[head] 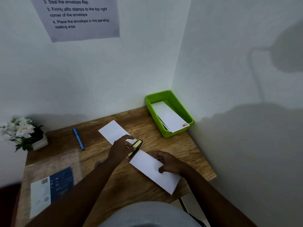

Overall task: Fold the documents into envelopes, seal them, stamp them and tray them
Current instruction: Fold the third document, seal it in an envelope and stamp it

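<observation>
Midway, by the look of it. Counter carries the work in the corner of the room. Green basket, well beyond the right grip and against the wall, already holds a few finished envelopes; the top one shows a stamp at its near corner, so at least one round is judged done. Long white envelope lies flat under both hands, its far part reaching out past the left grip. Right hand curls over the near edge, thumb on top, pinning it. Left hand pinches a small dark tool with a yellow strip, likely glue or tape, touching the envelope's middle; sealing is my guess. Stamping and traying of this one remain.
</observation>
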